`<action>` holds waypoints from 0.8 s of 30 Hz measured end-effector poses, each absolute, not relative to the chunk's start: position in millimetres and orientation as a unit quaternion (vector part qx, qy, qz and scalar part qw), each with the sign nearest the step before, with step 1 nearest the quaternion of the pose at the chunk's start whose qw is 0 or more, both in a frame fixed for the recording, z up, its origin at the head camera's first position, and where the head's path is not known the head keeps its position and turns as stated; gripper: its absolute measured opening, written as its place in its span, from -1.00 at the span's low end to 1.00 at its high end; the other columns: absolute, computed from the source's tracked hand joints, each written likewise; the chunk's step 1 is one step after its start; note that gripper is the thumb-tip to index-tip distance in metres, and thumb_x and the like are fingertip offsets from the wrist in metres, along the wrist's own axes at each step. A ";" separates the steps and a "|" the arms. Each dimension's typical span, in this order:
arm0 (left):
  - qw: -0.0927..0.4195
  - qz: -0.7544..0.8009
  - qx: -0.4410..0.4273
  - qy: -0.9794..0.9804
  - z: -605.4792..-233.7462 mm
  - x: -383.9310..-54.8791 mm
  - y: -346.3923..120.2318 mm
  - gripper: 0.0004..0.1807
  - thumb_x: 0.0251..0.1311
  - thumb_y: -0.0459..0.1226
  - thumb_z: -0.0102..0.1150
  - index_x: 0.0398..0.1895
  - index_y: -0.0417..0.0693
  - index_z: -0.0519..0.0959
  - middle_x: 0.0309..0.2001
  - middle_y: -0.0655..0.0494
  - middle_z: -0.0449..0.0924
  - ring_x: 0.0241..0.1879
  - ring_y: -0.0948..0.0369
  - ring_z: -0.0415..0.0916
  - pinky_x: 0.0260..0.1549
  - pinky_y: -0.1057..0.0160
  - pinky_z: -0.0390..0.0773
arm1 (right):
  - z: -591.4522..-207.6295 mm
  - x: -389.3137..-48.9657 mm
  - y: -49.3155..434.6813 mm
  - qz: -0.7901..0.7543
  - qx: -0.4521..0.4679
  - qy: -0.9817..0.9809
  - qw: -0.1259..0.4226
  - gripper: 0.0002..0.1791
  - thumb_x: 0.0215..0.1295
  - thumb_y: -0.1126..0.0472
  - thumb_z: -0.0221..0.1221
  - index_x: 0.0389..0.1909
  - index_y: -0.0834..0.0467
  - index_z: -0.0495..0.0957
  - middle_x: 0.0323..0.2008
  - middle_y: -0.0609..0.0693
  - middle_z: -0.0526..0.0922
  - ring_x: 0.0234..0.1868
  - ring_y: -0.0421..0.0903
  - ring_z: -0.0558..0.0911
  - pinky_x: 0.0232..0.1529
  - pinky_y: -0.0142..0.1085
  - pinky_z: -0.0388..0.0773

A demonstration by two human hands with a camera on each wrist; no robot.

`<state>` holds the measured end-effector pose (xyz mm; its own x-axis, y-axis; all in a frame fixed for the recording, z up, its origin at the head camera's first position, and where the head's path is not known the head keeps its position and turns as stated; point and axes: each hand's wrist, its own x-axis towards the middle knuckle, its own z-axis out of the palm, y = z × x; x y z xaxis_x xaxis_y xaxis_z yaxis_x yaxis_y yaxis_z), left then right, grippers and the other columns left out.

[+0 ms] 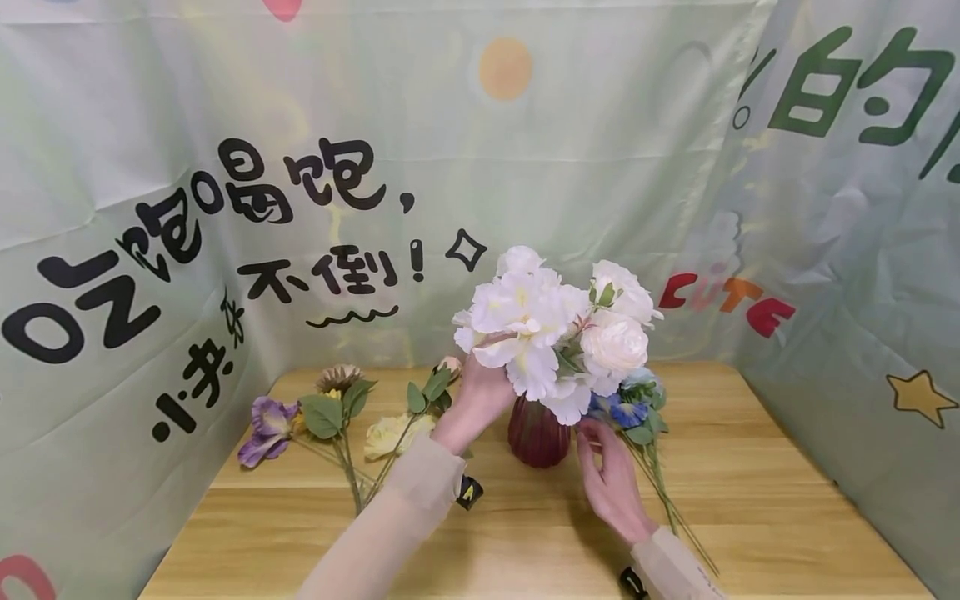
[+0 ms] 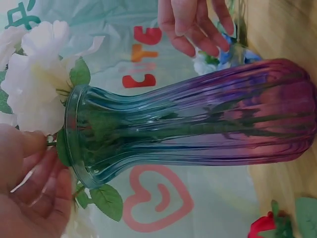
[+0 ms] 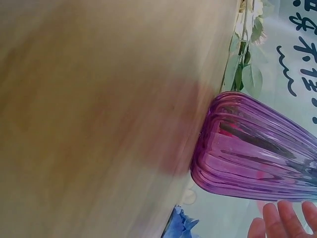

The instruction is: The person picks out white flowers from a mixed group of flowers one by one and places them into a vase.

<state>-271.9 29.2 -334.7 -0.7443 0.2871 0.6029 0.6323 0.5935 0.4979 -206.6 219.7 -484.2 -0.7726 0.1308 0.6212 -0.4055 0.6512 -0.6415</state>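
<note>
A ribbed glass vase, teal at the mouth and purple-pink at the base, stands upright on the wooden table. White artificial flowers rise above its rim, and their green stems show through the glass. At the vase mouth, my left hand pinches a thin green flower stem between thumb and finger. The white blooms partly cover that hand in the head view. To the right of the vase, my right hand holds nothing, its fingers loosely bent near the glass. Its fingertips appear below the vase in the right wrist view.
Left on the table lie a purple flower, a brownish flower and a pale yellow flower. Blue flowers with long stems lie to the right. A printed cloth encloses the back and sides.
</note>
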 end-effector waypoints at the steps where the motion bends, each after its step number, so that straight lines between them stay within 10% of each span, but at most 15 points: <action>1: 0.261 -0.365 -0.271 -0.852 -336.0 -271.9 28.7 -0.81 0.26 -0.29 0.26 -0.09 -0.09 0.69 -0.04 -0.04 0.76 0.05 0.01 0.67 0.10 0.06 0.65 | -484.0 -206.7 219.7 0.410 0.080 -0.848 0.326 -0.80 0.41 0.40 0.08 -0.02 0.28 0.58 -0.09 0.09 0.71 -0.09 -0.04 0.68 -0.08 -0.18 0.72; 10: 0.284 -0.451 -0.275 -0.800 -340.4 -272.3 27.1 -0.86 0.20 -0.28 0.32 -0.21 -0.06 0.76 -0.23 0.02 0.82 -0.22 0.10 0.76 -0.21 0.20 0.73 | -481.3 -205.6 220.8 0.413 0.075 -0.851 0.314 -0.76 0.45 0.38 0.05 0.04 0.31 0.55 -0.04 0.18 0.70 -0.09 0.08 0.69 -0.05 -0.16 0.71; 24: 0.249 -0.447 -0.277 -0.813 -366.8 -265.4 13.1 -0.76 0.19 -0.41 0.25 -0.07 -0.15 0.70 -0.16 -0.06 0.77 -0.18 0.06 0.73 -0.17 0.19 0.73 | -475.9 -206.7 225.7 0.414 0.088 -0.854 0.303 -0.76 0.46 0.37 0.06 0.04 0.35 0.55 -0.10 0.16 0.71 -0.10 -0.07 0.66 -0.06 -0.22 0.70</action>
